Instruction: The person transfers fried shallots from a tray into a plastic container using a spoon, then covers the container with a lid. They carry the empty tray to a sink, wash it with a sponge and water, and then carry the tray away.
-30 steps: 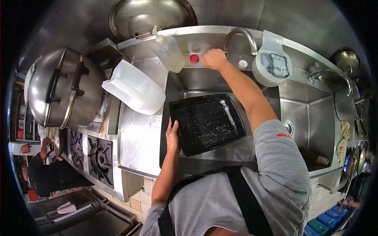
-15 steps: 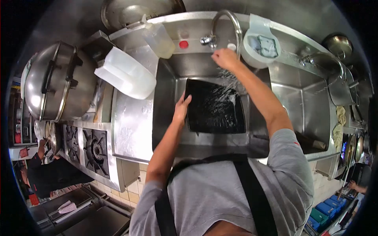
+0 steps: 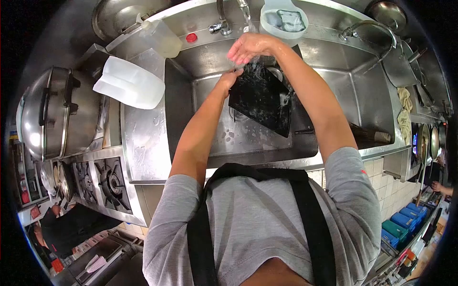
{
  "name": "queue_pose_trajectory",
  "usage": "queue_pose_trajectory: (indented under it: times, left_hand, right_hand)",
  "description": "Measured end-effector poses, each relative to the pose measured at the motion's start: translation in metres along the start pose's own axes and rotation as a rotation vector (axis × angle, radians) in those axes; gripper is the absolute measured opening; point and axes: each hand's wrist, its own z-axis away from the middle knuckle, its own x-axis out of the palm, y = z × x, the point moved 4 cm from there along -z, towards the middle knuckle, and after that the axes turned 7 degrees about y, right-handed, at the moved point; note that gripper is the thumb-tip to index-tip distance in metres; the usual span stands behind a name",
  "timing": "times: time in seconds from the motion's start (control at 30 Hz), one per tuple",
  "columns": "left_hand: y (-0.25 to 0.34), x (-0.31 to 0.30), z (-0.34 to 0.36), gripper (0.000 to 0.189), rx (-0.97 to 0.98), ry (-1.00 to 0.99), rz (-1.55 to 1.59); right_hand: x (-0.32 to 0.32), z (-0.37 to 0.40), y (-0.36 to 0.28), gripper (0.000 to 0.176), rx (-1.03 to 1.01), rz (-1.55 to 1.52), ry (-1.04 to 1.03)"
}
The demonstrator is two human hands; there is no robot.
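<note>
A black, flat rectangular tray (image 3: pixel 261 102) is tilted inside the steel sink (image 3: pixel 229 143), its surface wet. My left hand (image 3: pixel 230 78) grips the tray by its upper left edge, thumb over the rim. Just above the tray's top end, my right hand (image 3: pixel 253 46) is open with the palm partly showing and the fingers stretched to the left. Water from the tap (image 3: pixel 244 5) runs down by this hand and splashes over the tray. Part of the tray's top is hidden behind my right hand and wrist.
A cut white plastic jug (image 3: pixel 131 83) lies on the left drainboard, near a bottle of yellowish liquid (image 3: pixel 162 38). A white holder (image 3: pixel 284 21) with a sponge sits behind the sink. A brush-like bundle (image 3: pixel 369 135) rests in the right basin. A person in black (image 3: pixel 71 229) is at far left.
The tray has gone from lying nearly flat to tilted and turned. My left hand has slid to its upper edge. My right hand has opened from a closed shape, and the view has shifted.
</note>
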Motion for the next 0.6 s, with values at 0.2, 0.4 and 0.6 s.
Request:
queue_pose_trajectory:
  times: [0.2,0.4,0.6]
  left_hand:
    - [0.008,-0.002,-0.005,0.061,-0.031,-0.069,-0.041]
    - [0.026,0.003,0.019,0.061,0.011,-0.038,0.029]
    - [0.018,-0.005,-0.004,0.060,0.223,-0.071,-0.067]
  right_hand:
    - [-0.005,0.009,-0.012,0.030,-0.071,0.384,0.191]
    - [-0.023,-0.013,-0.001,0.026,-0.080,0.871,0.437]
    - [-0.026,-0.028,0.024,0.028,-0.047,0.966,0.309]
